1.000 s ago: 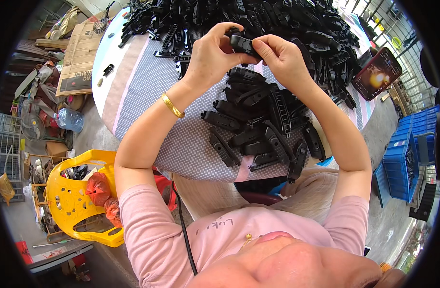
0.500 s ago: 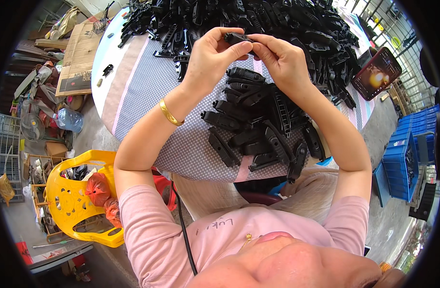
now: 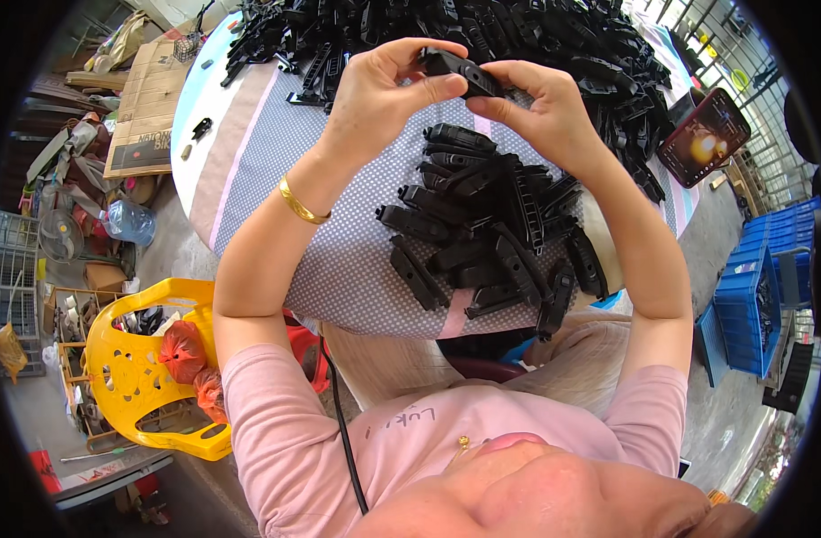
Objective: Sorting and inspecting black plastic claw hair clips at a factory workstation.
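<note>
The left hand (image 3: 375, 100) and right hand (image 3: 554, 115) gripped 1 black part (image 3: 476, 77) at opposite ends, long axis roughly crosswise

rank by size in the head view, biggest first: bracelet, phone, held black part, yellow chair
1. Yellow chair
2. Phone
3. Held black part, partly covered
4. Bracelet, a thin band

Apparent size only; nearness to the camera differs.

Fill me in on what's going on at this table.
A person's left hand and right hand hold one black plastic part between them, above the table. A small pile of black parts lies nearer the person; a larger heap spreads across the far side.
</note>
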Tool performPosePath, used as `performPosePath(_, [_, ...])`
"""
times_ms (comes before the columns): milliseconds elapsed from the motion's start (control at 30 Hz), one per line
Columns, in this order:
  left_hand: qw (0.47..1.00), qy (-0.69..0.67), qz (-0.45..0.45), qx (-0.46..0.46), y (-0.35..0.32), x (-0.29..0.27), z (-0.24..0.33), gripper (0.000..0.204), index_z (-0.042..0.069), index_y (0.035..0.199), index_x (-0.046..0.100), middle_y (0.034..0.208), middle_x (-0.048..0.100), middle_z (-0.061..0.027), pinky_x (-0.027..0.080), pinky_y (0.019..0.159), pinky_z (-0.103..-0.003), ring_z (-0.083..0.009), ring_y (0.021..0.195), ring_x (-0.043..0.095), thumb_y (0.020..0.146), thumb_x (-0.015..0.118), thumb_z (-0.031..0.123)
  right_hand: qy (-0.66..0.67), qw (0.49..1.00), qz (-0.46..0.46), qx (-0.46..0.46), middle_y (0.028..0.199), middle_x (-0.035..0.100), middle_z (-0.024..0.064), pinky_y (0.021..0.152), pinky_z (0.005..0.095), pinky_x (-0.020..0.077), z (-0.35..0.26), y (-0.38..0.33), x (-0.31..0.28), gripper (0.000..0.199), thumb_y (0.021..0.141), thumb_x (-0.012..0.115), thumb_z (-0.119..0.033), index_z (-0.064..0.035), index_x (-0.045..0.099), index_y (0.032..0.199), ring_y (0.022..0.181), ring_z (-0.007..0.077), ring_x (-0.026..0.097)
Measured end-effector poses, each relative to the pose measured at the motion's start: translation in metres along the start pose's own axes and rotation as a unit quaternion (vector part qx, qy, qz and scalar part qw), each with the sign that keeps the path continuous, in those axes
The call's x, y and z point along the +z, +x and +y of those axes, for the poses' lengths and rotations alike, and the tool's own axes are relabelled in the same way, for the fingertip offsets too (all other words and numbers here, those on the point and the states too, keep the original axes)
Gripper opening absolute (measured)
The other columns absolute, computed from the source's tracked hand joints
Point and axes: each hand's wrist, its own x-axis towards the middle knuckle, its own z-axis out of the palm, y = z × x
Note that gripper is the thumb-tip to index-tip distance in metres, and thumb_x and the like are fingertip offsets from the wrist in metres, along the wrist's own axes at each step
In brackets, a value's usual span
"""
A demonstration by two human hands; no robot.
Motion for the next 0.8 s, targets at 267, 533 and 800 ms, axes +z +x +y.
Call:
performPosePath(267, [0.988, -0.126, -0.049, -0.068, -0.001, 0.007, 0.002, 0.03, 0.001, 0.103, 0.063, 0.085, 0.064, -0.0027, 0.048, 0.07, -0.018, -0.006, 0.077, 0.059, 0.076, 0.072, 0.012, 0.065, 0.988, -0.121, 0.074, 0.076, 0.063, 0.0025, 0.06, 0.0199, 0.0461, 0.002, 0.005, -0.032, 0.03, 0.082, 0.065, -0.027, -0.0014, 0.065, 0.097, 0.067, 0.0078, 0.057])
performPosePath(533, [0.918, -0.085, -0.363, -0.137, -0.001, -0.006, 0.003, 0.037, -0.001, 0.107, 0.061, 0.101, 0.063, -0.0066, 0.048, 0.083, -0.027, -0.0125, 0.096, 0.058, 0.075, 0.072, 0.015, -0.459, 0.865, -0.167, 0.118, 0.078, 0.063, 0.0132, 0.071, 0.039, 0.0479, 0.014, -0.006, -0.041, 0.037, 0.064, 0.073, -0.035, -0.003, 0.064, 0.081, 0.08, 0.0303, 0.061])
performPosePath(800, [0.778, 0.577, -0.233, -0.09, 0.005, -0.047, -0.015, 0.03, 0.004, 0.1, 0.064, 0.1, 0.058, -0.0072, 0.039, 0.093, -0.033, -0.0242, 0.108, 0.047, 0.071, 0.069, 0.01, -0.283, 0.958, 0.003, -0.047, 0.083, 0.059, 0.0143, 0.068, 0.0349, 0.0497, 0.043, -0.007, -0.005, 0.043, 0.067, 0.057, -0.005, -0.0063, 0.057, 0.11, 0.075, 0.0244, 0.062])
